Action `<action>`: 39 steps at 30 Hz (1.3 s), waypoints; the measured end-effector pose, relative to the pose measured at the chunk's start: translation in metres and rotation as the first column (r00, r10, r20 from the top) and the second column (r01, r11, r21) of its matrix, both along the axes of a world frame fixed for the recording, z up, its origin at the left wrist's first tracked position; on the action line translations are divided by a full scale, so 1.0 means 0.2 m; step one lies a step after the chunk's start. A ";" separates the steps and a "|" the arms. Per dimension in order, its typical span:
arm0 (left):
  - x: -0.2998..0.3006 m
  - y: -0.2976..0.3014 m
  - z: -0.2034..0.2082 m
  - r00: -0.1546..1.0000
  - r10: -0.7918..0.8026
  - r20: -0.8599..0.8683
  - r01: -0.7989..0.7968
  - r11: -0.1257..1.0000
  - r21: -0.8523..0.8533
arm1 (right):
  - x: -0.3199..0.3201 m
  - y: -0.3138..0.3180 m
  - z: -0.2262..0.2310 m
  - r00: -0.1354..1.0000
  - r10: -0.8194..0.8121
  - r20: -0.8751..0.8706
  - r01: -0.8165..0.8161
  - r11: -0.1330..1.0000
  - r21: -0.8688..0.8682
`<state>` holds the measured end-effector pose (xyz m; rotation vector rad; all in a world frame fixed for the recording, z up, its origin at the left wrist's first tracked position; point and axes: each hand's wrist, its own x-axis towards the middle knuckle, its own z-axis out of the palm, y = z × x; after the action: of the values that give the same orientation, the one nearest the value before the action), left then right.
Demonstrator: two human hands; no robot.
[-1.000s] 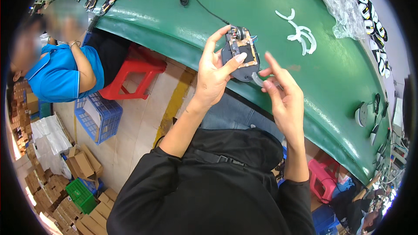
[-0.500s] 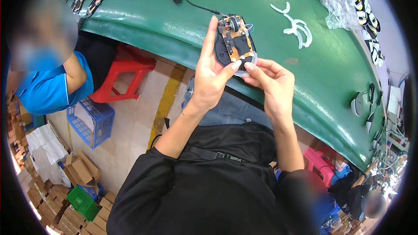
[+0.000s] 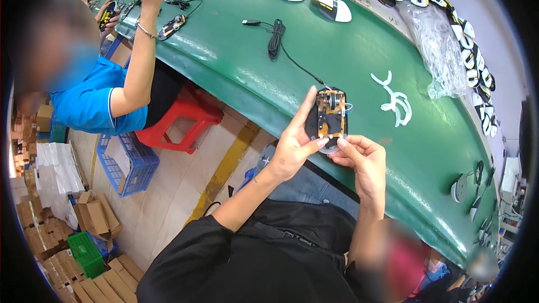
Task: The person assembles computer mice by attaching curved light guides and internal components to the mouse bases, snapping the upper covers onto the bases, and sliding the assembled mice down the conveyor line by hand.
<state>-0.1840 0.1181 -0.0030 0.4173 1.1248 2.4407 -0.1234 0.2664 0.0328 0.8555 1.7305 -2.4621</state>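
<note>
Between my two hands is an open computer mouse base, black with an orange-brown circuit board and a scroll wheel on it. My left hand grips its left side, index finger stretched along the edge and thumb pressing the near end. My right hand pinches the near right rim, where a translucent curved strip lies against the base. From the far end a black cable runs to a tied bundle with a plug on the bench. Right of the base lie several loose white curved strips.
The green bench carries white-and-black mouse shells along its far side and a clear plastic bag. At left, a co-worker in a blue shirt reaches over the bench. A red stool and blue crate stand on the floor.
My view has tilted up, bringing mouse shells along the far side into sight. The co-worker's arm is now raised over the bench. Both my hands still hold the mouse base.
</note>
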 end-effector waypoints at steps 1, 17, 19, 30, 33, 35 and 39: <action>0.01 -0.02 0.01 0.994 -0.071 0.087 0.065 0.996 0.068 | 0.01 0.01 0.00 0.999 0.048 -0.021 -0.047 0.999 0.023; -0.10 -0.01 0.05 0.875 -0.200 0.441 0.135 0.975 0.176 | -0.30 0.05 0.25 0.942 0.313 -0.120 -0.122 0.653 0.747; -0.10 -0.01 0.03 0.874 -0.227 0.429 0.165 0.970 0.178 | -0.47 0.04 0.27 0.921 0.386 -0.060 -0.208 0.615 0.761; -0.15 -0.07 0.04 0.924 -0.090 0.371 0.075 0.996 0.056 | -0.68 0.09 0.27 0.699 0.712 0.063 -0.648 0.593 0.478; -0.15 -0.08 0.04 0.938 -0.077 0.337 0.073 0.997 0.023 | -0.64 0.05 0.27 0.761 0.644 0.073 -0.513 0.530 0.676; -0.16 -0.07 0.04 0.950 -0.084 0.300 0.071 0.996 0.055 | -0.62 0.04 0.25 0.789 0.612 0.050 -0.486 0.573 0.659; -0.15 -0.07 0.05 0.952 -0.067 0.298 0.066 0.998 0.016 | -0.63 0.10 0.22 0.697 0.717 -0.011 -0.601 0.593 0.536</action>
<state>-0.2131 0.1043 0.0067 0.0798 0.9577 2.3496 -0.2493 0.2866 0.0763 -0.1462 2.2569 -1.6638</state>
